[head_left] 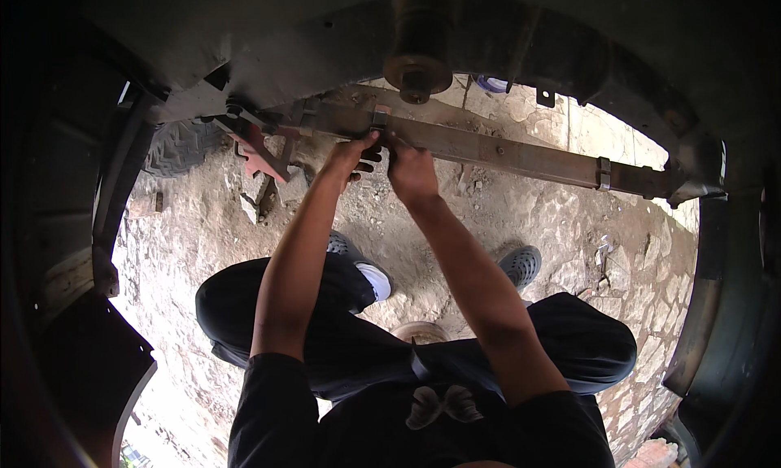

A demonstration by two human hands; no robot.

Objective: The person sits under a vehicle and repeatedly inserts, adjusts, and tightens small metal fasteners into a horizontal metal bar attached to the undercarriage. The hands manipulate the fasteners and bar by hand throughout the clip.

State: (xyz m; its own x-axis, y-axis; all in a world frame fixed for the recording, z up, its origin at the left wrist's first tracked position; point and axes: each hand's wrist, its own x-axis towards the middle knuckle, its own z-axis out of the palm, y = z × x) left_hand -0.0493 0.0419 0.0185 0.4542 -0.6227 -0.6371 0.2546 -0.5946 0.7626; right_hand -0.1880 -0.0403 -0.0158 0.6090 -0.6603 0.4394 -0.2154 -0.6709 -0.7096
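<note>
Ahead of me a rusty leaf spring (521,155) runs across beneath a vehicle. A metal spring clamp (380,117) wraps around it, left of the middle. Both arms reach up to the lower end of this clamp. My left hand (348,161) pinches there with thumb and forefinger, its other fingers loosely curled below. Close beside it, my right hand (413,175) is closed, with its fingertips against the clamp's lower edge. Whether a small part sits between the right fingers is hidden. A second spring clamp (603,174) grips the spring farther right.
A red stand-like metal piece (262,155) is at the left, near a black tyre (173,149). Above the spring hangs a round, rusty bolted mount (416,71). Dark bodywork (130,200) curves around both sides. Stones and rubble lie on the rough ground (455,224).
</note>
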